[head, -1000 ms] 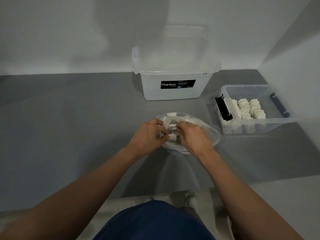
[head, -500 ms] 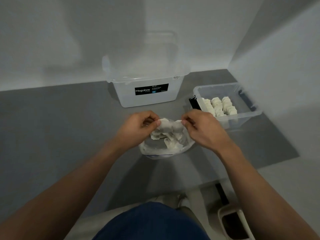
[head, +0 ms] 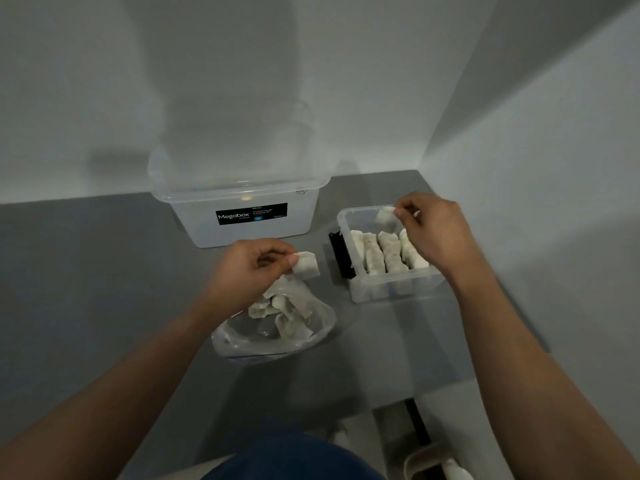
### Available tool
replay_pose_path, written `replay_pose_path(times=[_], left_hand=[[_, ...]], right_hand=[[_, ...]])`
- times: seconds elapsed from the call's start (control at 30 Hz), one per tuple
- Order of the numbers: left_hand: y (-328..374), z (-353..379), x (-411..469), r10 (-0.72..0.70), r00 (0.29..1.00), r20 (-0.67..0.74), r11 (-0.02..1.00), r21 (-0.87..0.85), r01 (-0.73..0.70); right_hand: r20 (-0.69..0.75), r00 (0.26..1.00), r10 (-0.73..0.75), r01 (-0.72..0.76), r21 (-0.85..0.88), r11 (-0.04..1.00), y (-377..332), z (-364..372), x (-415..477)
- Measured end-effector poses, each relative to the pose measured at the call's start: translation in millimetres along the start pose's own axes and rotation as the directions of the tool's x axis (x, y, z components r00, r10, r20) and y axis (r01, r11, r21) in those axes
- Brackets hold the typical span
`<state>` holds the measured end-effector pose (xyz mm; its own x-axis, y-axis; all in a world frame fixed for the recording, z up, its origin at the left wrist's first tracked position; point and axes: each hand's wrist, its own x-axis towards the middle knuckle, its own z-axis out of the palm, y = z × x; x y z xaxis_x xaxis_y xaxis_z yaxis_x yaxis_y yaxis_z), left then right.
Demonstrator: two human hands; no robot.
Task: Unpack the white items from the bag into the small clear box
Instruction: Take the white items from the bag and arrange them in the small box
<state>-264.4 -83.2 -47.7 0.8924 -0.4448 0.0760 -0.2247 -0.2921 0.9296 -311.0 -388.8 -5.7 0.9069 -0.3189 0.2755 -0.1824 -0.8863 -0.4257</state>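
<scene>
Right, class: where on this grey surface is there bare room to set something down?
Bare: the grey surface left of the Megabox and the bag; the patch before the small clear box. Crowded: between bag and boxes, where the left hand holds a white item.

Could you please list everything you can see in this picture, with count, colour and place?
Megabox box: one, clear with a black label, at the back by the wall.
small clear box: one, clear, with a black latch, right of the bag.
boxed white items: several in rows, white, inside the small clear box.
bag: one, clear plastic, on the grey surface.
bagged white items: several, white, inside the bag.
held white items: two, white, one above the bag, one over the small clear box.
garment: one, dark blue, bottom edge.
left hand: pinches one item.
right hand: pinches the other.
</scene>
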Motion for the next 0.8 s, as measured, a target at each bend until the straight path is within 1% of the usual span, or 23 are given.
replay_pose_path(times=[0.03, 0.1, 0.17, 0.27, 0.33, 0.47, 0.6, 0.8], left_hand=[[1.2, 2.7, 2.9, -0.005, 1.000, -0.022, 1.000, 0.008, 0.005], [2.1, 6.9, 8.7, -0.018, 0.998, -0.055, 1.000, 0.018, 0.019], [3.1, 10.8, 13.1, -0.034, 0.996, -0.083, 0.999, 0.016, 0.036], [6.7, 18.0, 17.4, -0.050, 0.993, -0.103, 0.998, 0.019, 0.052], [8.6, 21.9, 18.1, -0.041, 0.993, -0.113, 0.998, 0.034, 0.045], [8.7, 25.0, 19.3, -0.051, 0.993, -0.107, 0.998, 0.036, 0.055], [7.8, 28.9, 22.1, -0.046, 0.993, -0.112, 0.997, 0.051, 0.052], [8.6, 35.3, 23.4, 0.010, 0.997, -0.080, 0.993, 0.122, 0.000]], right_hand=[[0.060, 0.998, -0.002, 0.003, -0.021, 1.000, 7.0, 6.4, 6.5], [0.232, 0.973, 0.001, 0.009, -0.041, 0.999, 18.1, 21.6, 16.3], [0.406, 0.914, -0.003, 0.007, -0.010, 1.000, 22.6, 36.6, 21.1], [0.556, 0.831, -0.015, 0.032, -0.020, 0.999, 28.8, 60.8, 25.7], [0.583, 0.812, 0.000, 0.031, -0.042, 0.999, 33.9, 74.2, 29.3], [0.550, 0.835, 0.014, 0.027, -0.067, 0.997, 41.0, 89.4, 37.6], [0.555, 0.831, 0.017, 0.036, -0.084, 0.996, 43.4, 97.1, 42.6], [0.540, 0.841, 0.020, 0.035, -0.091, 0.995, 45.4, 103.9, 43.0]])
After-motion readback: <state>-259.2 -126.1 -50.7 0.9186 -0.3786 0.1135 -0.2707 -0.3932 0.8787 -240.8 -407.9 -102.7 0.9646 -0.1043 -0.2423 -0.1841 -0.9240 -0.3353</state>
